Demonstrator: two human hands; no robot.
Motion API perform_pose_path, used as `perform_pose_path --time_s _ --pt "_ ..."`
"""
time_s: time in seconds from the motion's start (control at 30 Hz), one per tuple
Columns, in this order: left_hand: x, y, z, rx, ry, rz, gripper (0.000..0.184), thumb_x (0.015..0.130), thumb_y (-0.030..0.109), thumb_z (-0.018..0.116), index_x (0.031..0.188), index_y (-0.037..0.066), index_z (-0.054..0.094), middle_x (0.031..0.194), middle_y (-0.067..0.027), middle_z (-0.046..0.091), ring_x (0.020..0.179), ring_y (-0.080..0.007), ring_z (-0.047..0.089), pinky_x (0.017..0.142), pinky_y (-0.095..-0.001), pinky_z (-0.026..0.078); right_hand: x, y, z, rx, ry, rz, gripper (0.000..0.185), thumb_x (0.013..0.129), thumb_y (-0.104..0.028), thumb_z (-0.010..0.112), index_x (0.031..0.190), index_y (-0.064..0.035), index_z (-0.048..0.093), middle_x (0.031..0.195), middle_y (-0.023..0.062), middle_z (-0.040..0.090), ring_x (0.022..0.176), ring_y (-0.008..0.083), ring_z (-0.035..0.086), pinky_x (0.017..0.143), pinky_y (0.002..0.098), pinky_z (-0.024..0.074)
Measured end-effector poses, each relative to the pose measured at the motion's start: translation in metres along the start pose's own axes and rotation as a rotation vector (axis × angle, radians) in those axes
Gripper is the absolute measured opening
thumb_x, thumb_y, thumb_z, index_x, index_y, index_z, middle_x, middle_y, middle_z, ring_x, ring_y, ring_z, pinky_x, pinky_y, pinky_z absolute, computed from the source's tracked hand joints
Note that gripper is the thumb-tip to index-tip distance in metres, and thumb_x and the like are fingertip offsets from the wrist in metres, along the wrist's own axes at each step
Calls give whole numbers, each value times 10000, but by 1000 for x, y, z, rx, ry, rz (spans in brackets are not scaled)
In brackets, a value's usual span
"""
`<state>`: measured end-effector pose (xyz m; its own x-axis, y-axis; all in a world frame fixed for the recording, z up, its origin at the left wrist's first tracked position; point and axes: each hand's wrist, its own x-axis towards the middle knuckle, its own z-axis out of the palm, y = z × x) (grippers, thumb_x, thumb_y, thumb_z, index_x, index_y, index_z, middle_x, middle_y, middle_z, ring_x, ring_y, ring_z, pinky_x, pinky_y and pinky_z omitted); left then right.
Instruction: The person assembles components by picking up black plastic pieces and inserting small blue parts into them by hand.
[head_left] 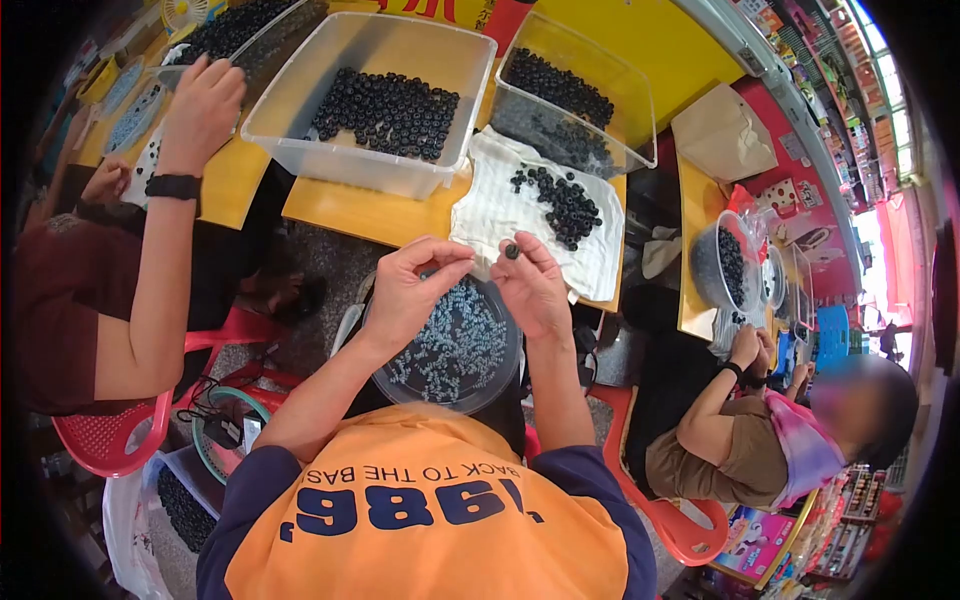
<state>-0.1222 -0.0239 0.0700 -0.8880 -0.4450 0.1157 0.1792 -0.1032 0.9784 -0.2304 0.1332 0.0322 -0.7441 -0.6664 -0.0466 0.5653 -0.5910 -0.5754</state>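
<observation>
My right hand (535,288) pinches a small round black piece (512,251) between its fingertips, just above the table's near edge. Close beside it, my left hand (413,290) is closed in a pinch; whatever it may hold is too small to make out. Under both hands, at my lap, is a round tub (383,385) with many small pale-blue pieces (455,335) scattered in it. Just beyond my hands lies a white cloth (478,222), and on it a loose heap of similar black pieces (567,208).
Two clear plastic bins, one wide (275,150) and one narrower (640,110), hold more black pieces on the yellow table (350,205). A person's arm (165,250) works at the left. On the right another person (725,435) sits near a clear tub (708,270).
</observation>
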Motion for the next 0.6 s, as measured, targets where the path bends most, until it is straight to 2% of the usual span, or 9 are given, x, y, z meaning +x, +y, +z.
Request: perform_pose_path --time_s 0.17,0.23,0.3,0.33,0.4,0.43,0.47,0.53,0.6 --pt "-9 6 13 -102 2 -77 133 829 9 682 960 -8 683 857 -14 664 740 -48 594 687 -187 481 -19 17 13 -129 22 -105 311 846 71 605 1150 13 578 1074 102 633 975 166 600 850 282 480" --pt "-14 5 17 -272 7 -155 154 816 -27 682 968 -8 672 866 -22 674 757 -48 604 706 -182 499 -24 26 15 -148 25 -148 317 842 76 607 1152 14 582 1082 99 632 984 160 594 863 282 477" --pt "-18 -10 18 -288 34 -168 160 814 -28 683 973 -12 671 870 -31 675 763 -54 609 710 -189 506 -29 38 16 -286 84 -271 306 838 75 617 1137 14 600 1099 88 632 1004 154 583 898 281 458" --pt "-19 -18 18 -306 58 -180 166 812 -29 684 977 -15 670 873 -40 677 769 -60 615 713 -195 513 -31 43 18 -284 83 -267 306 838 75 617 1137 14 600 1099 88 632 1004 154 583 898 281 458" --pt "-19 -25 18 -385 69 -197 165 827 -17 672 991 -23 664 910 -65 679 778 -87 633 722 -214 533 -36 49 25 -639 129 -403 302 839 54 632 1137 4 613 1130 79 625 1016 160 576 926 278 436" --pt "-19 -25 18 -533 94 -274 161 833 -14 666 994 -24 665 915 -73 680 780 -101 643 725 -227 546 -37 47 28 -778 130 -435 286 835 28 649 1119 -14 640 1162 92 615 1012 168 575 931 276 424" --pt "-19 -25 18 -681 120 -350 158 840 -12 660 997 -26 665 919 -81 681 781 -116 652 729 -240 558 -38 43 30 -777 131 -433 286 835 28 649 1119 -14 640 1162 92 615 1012 168 575 931 276 424" --pt "-19 -28 15 -714 102 -369 158 847 -6 654 1003 -24 665 923 -87 680 789 -124 655 732 -248 564 -40 34 32 -1375 52 -641 283 823 27 656 1102 -20 660 1126 98 619 1013 168 566 907 280 436" --pt "-19 -29 12 -747 79 -390 158 854 1 647 1009 -23 665 927 -93 679 798 -132 658 735 -255 570 -42 32 36 -1271 120 -568 282 816 27 660 1094 -21 667 1084 95 626 991 161 570 873 274 449"
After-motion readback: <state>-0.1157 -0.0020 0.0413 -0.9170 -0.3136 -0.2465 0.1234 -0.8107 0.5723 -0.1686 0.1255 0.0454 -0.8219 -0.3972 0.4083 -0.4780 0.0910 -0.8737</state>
